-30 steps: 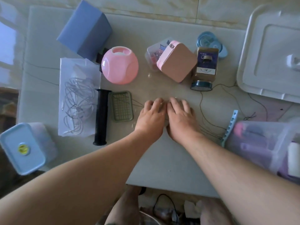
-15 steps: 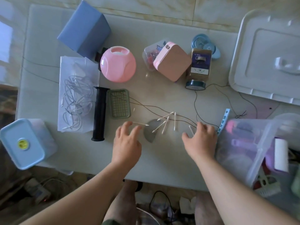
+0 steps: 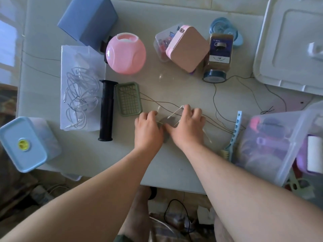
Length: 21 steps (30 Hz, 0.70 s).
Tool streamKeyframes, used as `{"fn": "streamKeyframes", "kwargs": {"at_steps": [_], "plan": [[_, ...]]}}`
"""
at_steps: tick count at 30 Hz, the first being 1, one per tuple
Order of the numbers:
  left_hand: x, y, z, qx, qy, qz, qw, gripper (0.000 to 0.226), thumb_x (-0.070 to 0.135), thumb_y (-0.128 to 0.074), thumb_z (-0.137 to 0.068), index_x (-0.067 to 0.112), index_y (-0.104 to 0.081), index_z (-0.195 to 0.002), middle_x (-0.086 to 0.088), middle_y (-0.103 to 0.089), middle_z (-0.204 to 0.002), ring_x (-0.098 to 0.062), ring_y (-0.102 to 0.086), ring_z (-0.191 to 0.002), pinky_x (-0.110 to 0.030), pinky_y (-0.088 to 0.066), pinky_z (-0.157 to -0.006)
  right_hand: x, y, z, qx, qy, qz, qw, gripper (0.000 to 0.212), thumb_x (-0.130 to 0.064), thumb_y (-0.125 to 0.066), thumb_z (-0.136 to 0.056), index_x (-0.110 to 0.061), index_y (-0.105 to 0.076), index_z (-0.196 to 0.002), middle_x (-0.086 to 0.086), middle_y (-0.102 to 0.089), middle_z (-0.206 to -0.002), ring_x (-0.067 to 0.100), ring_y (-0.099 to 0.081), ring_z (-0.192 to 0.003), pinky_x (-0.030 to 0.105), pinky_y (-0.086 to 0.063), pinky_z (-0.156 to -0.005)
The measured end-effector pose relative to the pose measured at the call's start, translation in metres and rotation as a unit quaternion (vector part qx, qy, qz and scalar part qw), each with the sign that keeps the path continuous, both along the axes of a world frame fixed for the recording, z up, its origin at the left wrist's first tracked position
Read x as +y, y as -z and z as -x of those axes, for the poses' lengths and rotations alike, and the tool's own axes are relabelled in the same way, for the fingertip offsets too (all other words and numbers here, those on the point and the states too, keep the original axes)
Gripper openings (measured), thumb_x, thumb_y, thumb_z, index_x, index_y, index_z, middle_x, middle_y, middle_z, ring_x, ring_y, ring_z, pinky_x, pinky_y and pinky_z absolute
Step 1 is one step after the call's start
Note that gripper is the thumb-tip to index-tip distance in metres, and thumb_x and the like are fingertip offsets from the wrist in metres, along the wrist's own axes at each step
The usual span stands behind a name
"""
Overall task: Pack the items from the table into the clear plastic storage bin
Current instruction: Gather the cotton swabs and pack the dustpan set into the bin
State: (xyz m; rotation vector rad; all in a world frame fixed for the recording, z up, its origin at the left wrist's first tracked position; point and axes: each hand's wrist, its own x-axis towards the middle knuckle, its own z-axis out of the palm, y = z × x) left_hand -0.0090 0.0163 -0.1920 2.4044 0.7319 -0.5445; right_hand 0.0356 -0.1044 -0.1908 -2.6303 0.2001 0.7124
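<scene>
Both hands are down on the tabletop (image 3: 174,88), near its front edge and side by side. The left hand (image 3: 148,128) lies knuckles-up with fingers curled toward the surface; whether it pinches anything I cannot tell. The right hand (image 3: 187,126) has fingers spread and bent over the scatter, thumb reaching in toward the left; no firm grasp is visible there either.

Between and just beyond the fingertips lie the cotton swabs (image 3: 174,112), loose. Two or three point away from the person, slanting up to the right; one lies apart at the right wrist (image 3: 207,136), its long axis running down-right. A small grey piece (image 3: 165,122) sits under the gap between the hands. Thin dark thread (image 3: 215,95) crosses the swabs left to right.

Judgement: the swabs are being raked together. They sit directly under both hands; the stray one is nearer the right.

The clear plastic storage bin (image 3: 288,145) stands at the right, at the tabletop's edge, already holding things, so the carry goes rightward and the right hand is the nearer one. Its lid (image 3: 288,49) rests further back on the right. A blue comb (image 3: 236,130) lies between the right hand and the bin.
</scene>
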Motion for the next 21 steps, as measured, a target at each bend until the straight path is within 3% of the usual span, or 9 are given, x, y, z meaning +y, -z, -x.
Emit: {"fn": "streamKeyframes", "kwargs": {"at_steps": [6,11,14,18,21], "plan": [[0.014,0.000,-0.003,-0.009,0.095,-0.045,0.994,0.019,0.031,-0.061,-0.099,0.021,-0.070,-0.113,-0.004,-0.058,-0.113,-0.031,-0.053,-0.109,-0.043,-0.052,-0.081,-0.001,0.005,-0.013,0.005,-0.010,0.005,1.000,0.042,-0.046,-0.067,-0.095,-0.026,-0.047,-0.127,0.008,-0.039,-0.132,0.034,-0.043,-0.113,0.039,-0.041,-0.074],[0.027,0.012,-0.002,0.033,0.236,-0.114,0.964,0.013,0.024,-0.054,-0.103,0.019,-0.065,-0.109,-0.002,-0.058,-0.107,-0.030,-0.058,-0.103,-0.039,-0.043,-0.073,-0.023,0.009,-0.034,-0.003,0.006,-0.030,1.000,0.016,-0.026,-0.060,-0.101,-0.021,-0.060,-0.116,0.006,-0.053,-0.124,0.028,-0.058,-0.102,0.036,-0.047,-0.079],[0.024,0.010,-0.001,0.045,0.210,-0.117,0.970,0.005,0.015,-0.053,-0.101,0.015,-0.057,-0.104,-0.005,-0.060,-0.105,-0.032,-0.059,-0.099,-0.039,-0.038,-0.072,-0.033,0.004,-0.031,-0.007,0.049,-0.057,0.997,0.021,-0.031,-0.048,-0.106,-0.019,-0.065,-0.109,0.006,-0.059,-0.117,0.024,-0.054,-0.098,0.032,-0.037,-0.076],[0.012,-0.004,-0.014,0.008,0.093,-0.016,0.996,0.006,0.011,-0.040,-0.101,0.013,-0.044,-0.097,-0.008,-0.061,-0.083,-0.034,-0.055,-0.075,-0.039,-0.036,-0.060,-0.046,-0.006,-0.017,-0.044,0.035,-0.011,0.998,0.030,-0.026,-0.053,-0.100,-0.020,-0.066,-0.126,0.007,-0.054,-0.129,0.032,-0.049,-0.119,0.038,-0.042,-0.088],[0.001,-0.015,-0.029,-0.029,0.078,0.020,0.996,0.028,0.002,-0.038,-0.094,0.016,-0.047,-0.117,-0.009,-0.061,-0.091,-0.034,-0.055,-0.080,-0.039,-0.039,-0.064,-0.060,-0.010,-0.018,-0.040,0.098,0.040,0.994,0.042,-0.019,-0.055,-0.094,-0.022,-0.061,-0.136,0.009,-0.049,-0.138,0.036,-0.046,-0.125,0.042,-0.043,-0.095]]}}
